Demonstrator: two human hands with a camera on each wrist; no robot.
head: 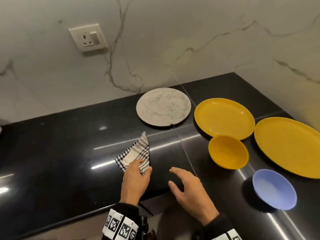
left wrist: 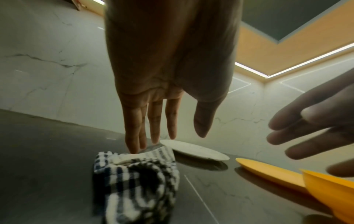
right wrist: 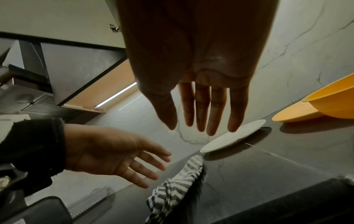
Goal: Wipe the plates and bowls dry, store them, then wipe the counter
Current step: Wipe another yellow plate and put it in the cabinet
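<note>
Left hand (head: 134, 177) fingers straight, tips touching checked cloth (head: 136, 154) on desk (head: 60, 153); right hand (head: 188, 189) fingers spread, holding nothing.

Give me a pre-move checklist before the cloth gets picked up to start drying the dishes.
1. Checked cloth within reach of left hand: ok, fingers touch it.
2. Cloth gripped: not ok, the fingers lie straight on it.
3. Right hand free: ok, open above the counter.
4. Dishes all on the counter: ok, marble plate, two yellow plates, yellow bowl, blue bowl.
5. Dishes wet or dry: cannot tell.
</note>
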